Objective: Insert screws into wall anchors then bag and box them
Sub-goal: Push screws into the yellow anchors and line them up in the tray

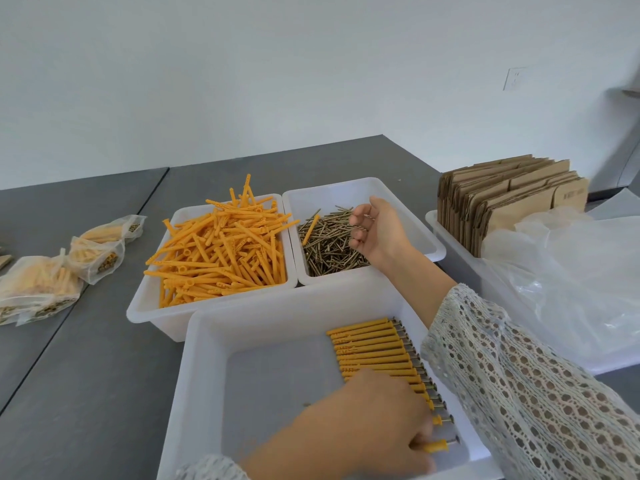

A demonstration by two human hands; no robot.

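So, three white plastic bins are set out on the dark grey table (104,341). The left rear bin (145,306) is heaped with loose orange plastic wall anchors (221,251), and the bin just beside it (415,233) is part-filled with a pile of brownish metal screws (329,247), one stray anchor lying on top.

The right hand (375,233) is held over the screw pile, fingers curled, and a few screws look to be pinched in the fingertips.

In the near bin (207,375) a neat row of assembled anchors with screw heads sticking out (377,351) is lined up along the right side. The left hand (360,424) is laid over the near end of that row; whether the last one is actually gripped can't be told.

Filled clear bags (45,285) are lying at the left, flat cardboard boxes (509,199) are stacked upright at the right, beside a heap of empty clear plastic bags (571,271).
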